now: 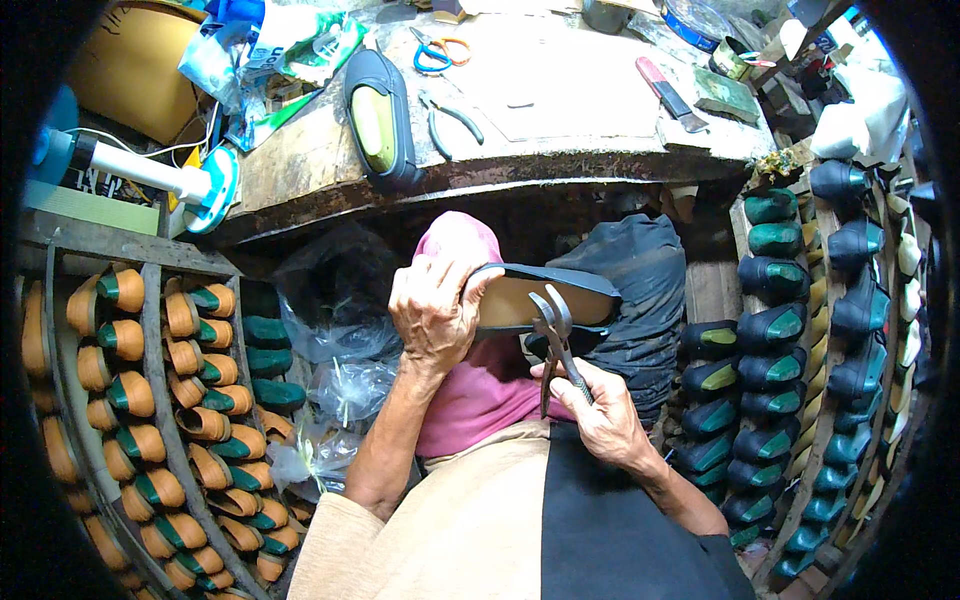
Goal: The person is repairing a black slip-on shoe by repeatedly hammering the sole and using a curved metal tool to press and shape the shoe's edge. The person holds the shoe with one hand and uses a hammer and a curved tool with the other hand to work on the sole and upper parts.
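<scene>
A dark blue shoe (585, 284) with a tan inside or sole face lies sideways over my lap. My left hand (435, 310) is wrapped round its left end, thumb along the edge. In my right hand (605, 415) is a pair of pincers (553, 325), its handles in my fingers and its jaws pointing up. The jaws overlap the shoe's near side in this view; whether they touch it I cannot tell. Pink cloth (470, 405) covers one leg under the shoe, dark cloth (640, 300) the other.
Ahead stands a worktable (560, 135) bearing another dark shoe (380, 115), scissors (440, 55), pliers (450, 125) and a red-handled knife (670, 95). Racks of orange-brown shoes (130, 340) rise at left, racks of dark shoes (775, 330) at right. Clear plastic bags (350, 385) lie beside my left arm.
</scene>
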Motion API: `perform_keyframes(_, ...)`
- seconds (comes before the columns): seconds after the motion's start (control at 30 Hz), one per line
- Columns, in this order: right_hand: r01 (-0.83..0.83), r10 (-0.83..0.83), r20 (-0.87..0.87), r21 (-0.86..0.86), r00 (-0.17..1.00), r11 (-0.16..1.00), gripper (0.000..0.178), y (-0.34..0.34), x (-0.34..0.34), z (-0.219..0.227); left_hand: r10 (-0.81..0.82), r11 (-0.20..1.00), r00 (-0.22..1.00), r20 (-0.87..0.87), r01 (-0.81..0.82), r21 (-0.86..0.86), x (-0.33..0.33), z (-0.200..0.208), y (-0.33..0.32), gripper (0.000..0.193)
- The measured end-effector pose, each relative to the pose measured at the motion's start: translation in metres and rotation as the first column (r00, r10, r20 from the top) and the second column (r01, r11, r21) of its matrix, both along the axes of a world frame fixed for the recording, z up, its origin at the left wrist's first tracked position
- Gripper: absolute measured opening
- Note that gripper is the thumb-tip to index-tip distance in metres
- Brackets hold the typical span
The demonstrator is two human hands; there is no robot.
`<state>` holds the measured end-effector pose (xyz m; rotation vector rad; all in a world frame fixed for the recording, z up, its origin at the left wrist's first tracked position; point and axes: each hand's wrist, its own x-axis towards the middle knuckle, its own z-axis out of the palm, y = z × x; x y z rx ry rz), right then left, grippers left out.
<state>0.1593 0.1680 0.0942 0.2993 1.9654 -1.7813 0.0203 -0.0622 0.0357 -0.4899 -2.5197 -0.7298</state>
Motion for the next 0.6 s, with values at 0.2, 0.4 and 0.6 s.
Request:
perform_keyframes(0.2, -0.031, 0.03, -0.061, -0.018, 0.998, 0.999, 0.022, -0.003, -0.017, -0.005, 0.001, 0.999, 0.998, -0.058, 0.002, 0.038, 0.01, -0.004, -0.003, 0.031)
perform_keyframes(0.4, -0.135, 0.137, -0.017, 0.097, 0.99, 0.986, 0.019, 0.0, -0.031, 0.005, 0.002, 0.997, 0.999, -0.032, 0.0, 0.072, 0.023, -0.006, -0.004, 0.038)
perform_keyframes(0.6, -0.203, 0.286, -0.204, 0.353, 0.936, 0.913, 0.009, 0.001, -0.03, 0.011, -0.01, 0.993, 0.999, 0.033, 0.006, 0.115, 0.033, -0.007, -0.004, 0.041)
